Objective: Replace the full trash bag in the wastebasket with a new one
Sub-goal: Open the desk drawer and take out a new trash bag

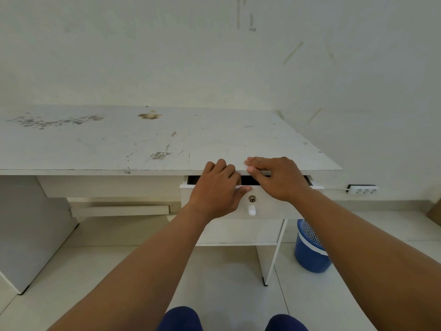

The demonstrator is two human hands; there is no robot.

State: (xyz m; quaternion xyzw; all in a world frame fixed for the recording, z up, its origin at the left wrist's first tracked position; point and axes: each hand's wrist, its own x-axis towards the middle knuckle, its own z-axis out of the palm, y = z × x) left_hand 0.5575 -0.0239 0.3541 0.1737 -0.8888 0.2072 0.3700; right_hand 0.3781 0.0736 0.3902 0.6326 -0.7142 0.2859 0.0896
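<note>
Your left hand (216, 187) grips drawer (274, 206) top edge, fingers curled inside; right hand (276, 177) fingers bent over desk (143, 144) edge, at gap. Drawer barely open, no new bag visible. Wastebasket (310, 249) at 4 o'clock, unlined; fetching, lining likely remain

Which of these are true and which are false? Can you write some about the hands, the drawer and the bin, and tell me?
1. The white desk drawer is open a crack. True.
2. The blue plastic mesh wastebasket stands on the desk top. False: it stands on the floor, right of the desk.
3. The left hand holds the drawer's top edge. True.
4. The right hand holds the white drawer knob. False: nothing touches the knob; that hand is at the desk's edge.
</note>
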